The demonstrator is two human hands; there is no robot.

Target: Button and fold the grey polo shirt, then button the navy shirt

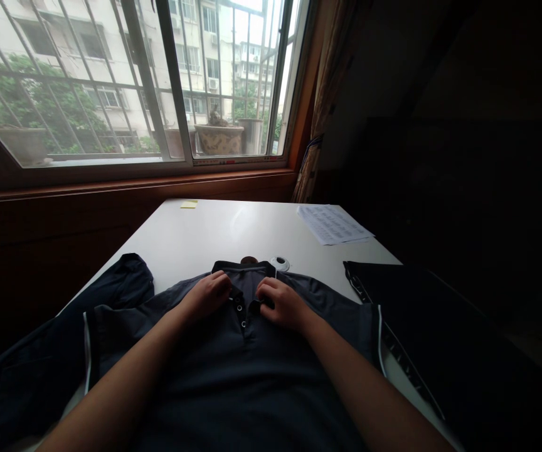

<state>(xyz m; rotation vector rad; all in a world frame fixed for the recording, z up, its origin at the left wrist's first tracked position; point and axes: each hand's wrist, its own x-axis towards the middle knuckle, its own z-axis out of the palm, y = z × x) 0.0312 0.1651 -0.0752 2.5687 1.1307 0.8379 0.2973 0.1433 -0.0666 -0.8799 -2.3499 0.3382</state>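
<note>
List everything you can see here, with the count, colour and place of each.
Shirt: one, dark grey, spread on the table
Left garment: one, dark blue, left of the shirt
Right garment: one, near-black, right of the shirt
Table: one, white, below the window
Note: one, yellow, far left corner
Papers: count unclear, white, far right
Round items: two, brown and white, by the collar
Window: one, grey-framed, behind the table
Curtain: one, brownish, right of the window
Pots: several, brown and grey, outside
Trees: several, green, outside
Buildings: several, pale, beyond
Hands: two, bare, left and right at the collar
</note>
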